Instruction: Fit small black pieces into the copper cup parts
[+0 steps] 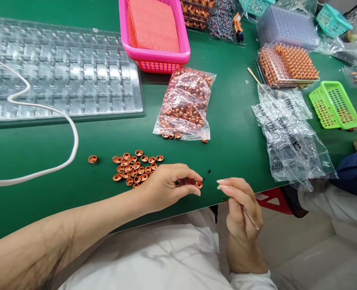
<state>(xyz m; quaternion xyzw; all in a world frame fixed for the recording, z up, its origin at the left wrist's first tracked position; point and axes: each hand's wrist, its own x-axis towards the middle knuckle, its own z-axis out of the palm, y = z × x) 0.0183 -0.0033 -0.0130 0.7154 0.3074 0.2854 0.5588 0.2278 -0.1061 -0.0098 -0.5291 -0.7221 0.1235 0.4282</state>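
Observation:
My left hand [163, 183] reaches over the green table and pinches a small copper-coloured cup with holes [199, 185] between thumb and forefinger. Behind and left of that hand lies a loose group of similar copper-coloured cups [136, 165]; the wrist hides some of them. One more copper cup [93, 159] sits apart on the left. My right hand [243, 207] is closed at the table's front edge, around a thin stick [250, 218] whose back end sticks out below the fingers. Its front end is hard to make out. Tiny black pieces [209, 171] lie between the hands.
A clear bag of copper cups [186, 102] lies ahead, before a pink basket [158, 60]. At left are a clear compartment tray [60, 76] and a white cable [72, 137]. Plastic bags [289, 137], a green basket [335, 104] and another person's sleeve [356, 171] are at right.

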